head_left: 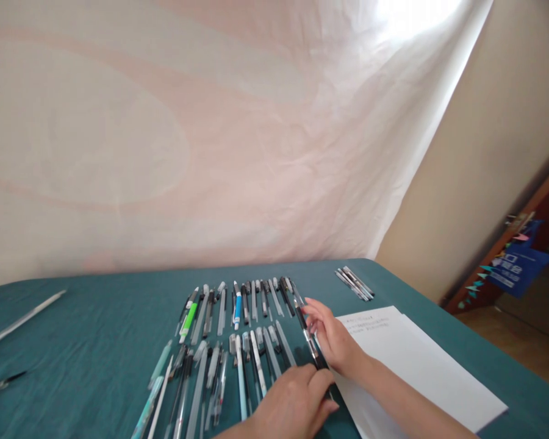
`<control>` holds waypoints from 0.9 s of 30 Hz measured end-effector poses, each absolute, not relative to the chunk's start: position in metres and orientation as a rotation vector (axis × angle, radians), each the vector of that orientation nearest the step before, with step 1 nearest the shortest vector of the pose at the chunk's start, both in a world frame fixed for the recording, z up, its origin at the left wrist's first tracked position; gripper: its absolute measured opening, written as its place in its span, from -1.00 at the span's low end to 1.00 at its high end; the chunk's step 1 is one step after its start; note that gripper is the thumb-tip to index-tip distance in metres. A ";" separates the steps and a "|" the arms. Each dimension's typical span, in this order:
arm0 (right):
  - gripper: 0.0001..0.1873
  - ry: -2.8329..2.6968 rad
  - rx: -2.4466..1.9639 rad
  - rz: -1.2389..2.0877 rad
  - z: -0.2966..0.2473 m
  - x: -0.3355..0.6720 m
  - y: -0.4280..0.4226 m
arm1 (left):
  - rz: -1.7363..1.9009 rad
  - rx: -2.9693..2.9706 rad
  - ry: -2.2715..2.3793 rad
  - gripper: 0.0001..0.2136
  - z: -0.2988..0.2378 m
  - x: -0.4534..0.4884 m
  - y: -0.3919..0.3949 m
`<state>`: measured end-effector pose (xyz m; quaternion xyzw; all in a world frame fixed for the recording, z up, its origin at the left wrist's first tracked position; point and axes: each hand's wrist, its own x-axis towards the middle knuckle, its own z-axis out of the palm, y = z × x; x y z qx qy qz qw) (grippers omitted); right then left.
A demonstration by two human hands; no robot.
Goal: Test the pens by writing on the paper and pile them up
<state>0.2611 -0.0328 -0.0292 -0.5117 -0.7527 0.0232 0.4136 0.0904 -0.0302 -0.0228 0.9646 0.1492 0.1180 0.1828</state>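
Observation:
A dark pen with clear and silver parts (310,342) slants between my hands at the right end of the pen rows. My left hand (290,399) is closed over its lower end, fingers curled, so that end is hidden. My right hand (333,338) is beside the pen's upper part, its fingers bent and slightly apart, with the fingertips close to the pen. Whether they touch it is hard to see. Left of my hands lie two rows of pens, among them a green pen (188,320), a blue and white pen (237,308) and a pale blue pen (241,378).
White paper sheets (421,360) with some handwriting lie under my right forearm. A small bunch of thin pens or refills (354,283) rests behind them. At the far left are a long clear tube-like item (25,320) and a dark-tipped thin item (4,384) on the green tablecloth (96,341).

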 end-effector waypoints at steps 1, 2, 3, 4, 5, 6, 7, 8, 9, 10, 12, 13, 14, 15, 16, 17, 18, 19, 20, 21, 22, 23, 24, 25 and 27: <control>-0.60 -1.795 -1.298 0.208 -0.025 0.261 -0.033 | 0.344 2.698 0.443 -0.81 -0.024 0.090 -0.030; -0.67 -1.714 -1.313 0.386 -0.020 0.260 -0.034 | 0.351 2.678 0.456 -0.80 -0.025 0.090 -0.030; -0.72 -1.649 -1.335 0.565 -0.015 0.259 -0.035 | 0.356 2.664 0.463 -0.80 -0.026 0.090 -0.029; -0.76 -1.609 -1.359 0.706 -0.011 0.258 -0.037 | 0.357 2.655 0.465 -0.79 -0.027 0.090 -0.029; -0.78 -1.578 -1.383 0.812 -0.007 0.257 -0.039 | 0.355 2.652 0.465 -0.79 -0.028 0.091 -0.029; -0.78 -1.550 -1.402 0.885 -0.003 0.255 -0.041 | 0.351 2.653 0.466 -0.79 -0.029 0.091 -0.029; -0.77 -1.525 -1.416 0.930 -0.001 0.252 -0.043 | 0.346 2.657 0.470 -0.78 -0.029 0.092 -0.029; -0.74 -1.508 -1.424 0.957 0.001 0.250 -0.046 | 0.339 2.662 0.477 -0.78 -0.029 0.092 -0.029; -0.73 -1.504 -1.426 0.978 0.003 0.248 -0.047 | 0.333 2.668 0.483 -0.78 -0.029 0.092 -0.029; -0.73 -1.511 -1.424 0.997 0.003 0.246 -0.048 | 0.333 2.672 0.485 -0.76 -0.029 0.092 -0.029; -0.76 -1.538 -1.415 1.013 0.004 0.248 -0.047 | 0.360 2.682 0.469 -0.68 -0.027 0.092 -0.030; -0.75 -1.551 -1.421 0.990 0.003 0.253 -0.043 | 0.384 2.693 0.452 -0.62 -0.026 0.091 -0.030; -0.74 -1.561 -1.445 0.932 0.002 0.260 -0.038 | 0.409 2.707 0.435 -0.57 -0.025 0.091 -0.030; -0.72 -1.571 -1.492 0.849 0.001 0.270 -0.031 | 0.433 2.725 0.421 -0.52 -0.025 0.090 -0.030; -0.70 -1.590 -1.563 0.720 -0.002 0.283 -0.022 | 0.452 2.745 0.414 -0.51 -0.025 0.090 -0.031; -0.68 -1.616 -1.660 0.552 -0.005 0.298 -0.012 | 0.464 2.766 0.412 -0.51 -0.026 0.089 -0.030; -0.68 -1.644 -1.799 0.387 -0.008 0.314 -0.001 | 0.471 2.784 0.415 -0.54 -0.028 0.089 -0.030; -0.69 -1.668 -1.988 0.228 -0.012 0.331 0.008 | 0.473 2.800 0.417 -0.56 -0.029 0.090 -0.029; -0.70 -1.673 -2.199 0.081 -0.016 0.348 0.018 | 0.467 2.814 0.414 -0.59 -0.031 0.090 -0.028; -0.71 -1.638 -2.289 0.020 -0.020 0.363 0.025 | 0.457 2.827 0.411 -0.61 -0.033 0.091 -0.027; -0.72 -1.606 -2.345 -0.020 -0.024 0.376 0.032 | 0.442 2.839 0.410 -0.63 -0.035 0.091 -0.025; -0.74 -1.576 -2.400 -0.059 -0.027 0.388 0.037 | 0.426 2.850 0.412 -0.66 -0.036 0.092 -0.024; -0.76 -1.549 -2.443 -0.090 -0.031 0.397 0.041 | 0.409 2.860 0.418 -0.68 -0.037 0.093 -0.022; -0.78 -1.527 -2.480 -0.117 -0.035 0.404 0.044 | 0.393 2.868 0.426 -0.71 -0.038 0.093 -0.021; -0.80 -1.496 -2.535 -0.164 -0.043 0.414 0.050 | 0.369 2.882 0.441 -0.75 -0.037 0.094 -0.019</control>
